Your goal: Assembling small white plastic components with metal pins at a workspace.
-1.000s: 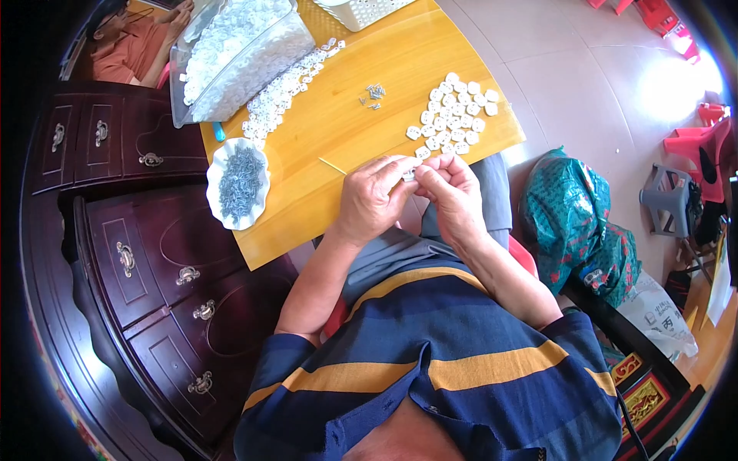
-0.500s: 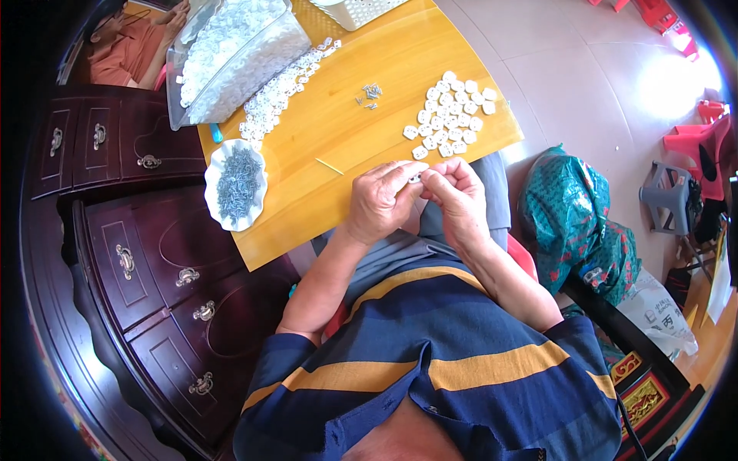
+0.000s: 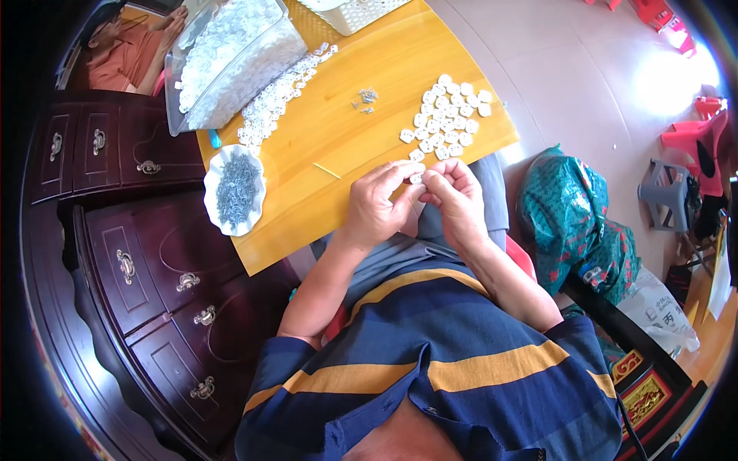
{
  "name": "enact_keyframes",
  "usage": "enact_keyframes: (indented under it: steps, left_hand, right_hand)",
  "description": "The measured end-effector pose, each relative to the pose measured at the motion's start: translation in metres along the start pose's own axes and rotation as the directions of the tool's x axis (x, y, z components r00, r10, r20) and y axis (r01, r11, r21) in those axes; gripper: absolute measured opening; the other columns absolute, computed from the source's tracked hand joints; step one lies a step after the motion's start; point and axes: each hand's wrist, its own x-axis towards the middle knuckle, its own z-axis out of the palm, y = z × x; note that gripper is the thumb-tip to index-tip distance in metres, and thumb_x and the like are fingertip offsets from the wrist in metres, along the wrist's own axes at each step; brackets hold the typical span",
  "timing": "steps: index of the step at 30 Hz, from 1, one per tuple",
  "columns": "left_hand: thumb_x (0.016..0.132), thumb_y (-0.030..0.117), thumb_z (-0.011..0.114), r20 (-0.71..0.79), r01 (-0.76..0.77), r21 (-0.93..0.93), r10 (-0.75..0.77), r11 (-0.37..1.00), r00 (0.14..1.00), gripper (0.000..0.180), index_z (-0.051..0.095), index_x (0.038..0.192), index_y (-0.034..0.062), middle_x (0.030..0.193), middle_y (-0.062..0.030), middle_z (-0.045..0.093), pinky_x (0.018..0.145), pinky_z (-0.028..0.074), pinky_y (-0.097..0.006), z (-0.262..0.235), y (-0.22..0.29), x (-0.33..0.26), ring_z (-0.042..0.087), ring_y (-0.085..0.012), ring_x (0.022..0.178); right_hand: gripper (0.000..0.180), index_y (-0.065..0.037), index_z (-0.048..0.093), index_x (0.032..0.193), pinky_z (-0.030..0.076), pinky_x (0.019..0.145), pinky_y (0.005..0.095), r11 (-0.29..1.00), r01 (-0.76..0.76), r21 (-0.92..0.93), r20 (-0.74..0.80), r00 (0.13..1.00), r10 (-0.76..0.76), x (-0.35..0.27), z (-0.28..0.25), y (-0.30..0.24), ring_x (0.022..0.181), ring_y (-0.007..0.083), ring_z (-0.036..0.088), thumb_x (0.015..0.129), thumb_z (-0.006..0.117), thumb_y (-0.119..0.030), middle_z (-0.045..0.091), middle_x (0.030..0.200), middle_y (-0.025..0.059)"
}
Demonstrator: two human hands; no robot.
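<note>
At the table's near edge, my left hand and my right hand meet, fingertips closed around a small white plastic piece. Fingers cover most of it, and its exact kind is too small to make out. Just beyond my hands lies a cluster of similar white rounded-square pieces. Farther off sits a small pile of grey screws. A thin yellow stick lies to the left of my left hand. At the table's left edge, a white wavy-rimmed bowl holds many more screws.
A clear bin of white plastic parts stands at far left, with loose small white parts beside it. A white basket is at the back. Dark drawers border the left; green bags stand right. Another person sits far left.
The white piece between my fingertips shows more of its face now. My left fingers have shifted slightly around it. The whole view has moved a little.
</note>
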Motion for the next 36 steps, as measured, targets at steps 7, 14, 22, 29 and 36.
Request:
enact_keyframes:
  steps: [7,14,22,29,36]
  left_hand:
    - [0.083,0.008,0.078,0.091,-0.084,0.065,0.078,0.994,0.993,0.031,0.070,0.112,0.0000,0.110,-0.0170,0.072,0.085,0.058,-0.040,0.004,0.007,-0.007,0.071,-0.0334,0.096]
    - [0.085,0.021,0.076,0.170,-0.213,0.415,0.155,0.884,0.973,0.047,0.065,0.126,0.0009,0.134,-0.0207,0.061,0.105,0.047,-0.048,0.006,-0.001,-0.001,0.059,-0.0399,0.123]
    - [0.090,0.016,0.068,0.302,-0.360,0.347,0.260,0.866,0.917,0.045,0.063,0.130,-0.0041,0.135,-0.0207,0.062,0.110,0.044,-0.048,0.032,0.001,-0.029,0.058,-0.0370,0.128]
    - [0.090,0.020,0.068,0.198,-0.235,0.459,0.159,0.857,0.967,0.056,0.055,0.141,0.0013,0.145,-0.0232,0.052,0.114,0.039,-0.050,0.021,0.002,0.005,0.050,-0.0411,0.134]
    - [0.093,0.036,0.065,0.336,-0.267,0.513,0.095,0.816,0.937,0.067,0.048,0.149,0.0026,0.155,-0.0191,0.045,0.117,0.034,-0.053,0.028,-0.001,-0.001,0.041,-0.0373,0.144]
  right_hand:
    - [0.011,-0.007,0.063,0.109,0.053,0.077,0.0234,0.927,-0.323,0.190,0.124,0.945,0.304,-0.013,-0.030,-0.005,0.085,0.0100,0.065,0.098,0.065,-0.007,0.067,0.097,0.0013]
    - [0.023,0.000,0.064,0.117,0.059,0.086,0.0319,0.854,-0.461,0.240,0.023,0.882,0.470,-0.008,-0.066,0.002,0.101,0.0199,0.071,0.106,0.051,-0.015,0.071,0.110,0.0108]
    - [0.044,-0.003,0.057,0.132,0.051,0.102,0.0436,0.715,-0.461,0.525,0.188,0.883,0.431,0.017,-0.059,0.022,0.118,0.0282,0.063,0.110,0.042,-0.038,0.065,0.130,0.0112]
    - [0.045,-0.003,0.055,0.134,0.052,0.101,0.0468,0.736,-0.449,0.506,0.217,0.893,0.395,0.021,-0.085,0.020,0.111,0.0300,0.065,0.111,0.041,-0.038,0.066,0.126,0.0130]
    - [0.047,-0.007,0.050,0.143,0.051,0.101,0.0485,0.775,-0.396,0.492,0.299,0.913,0.277,0.027,-0.079,0.009,0.116,0.0322,0.062,0.111,0.039,-0.039,0.063,0.133,0.0113]
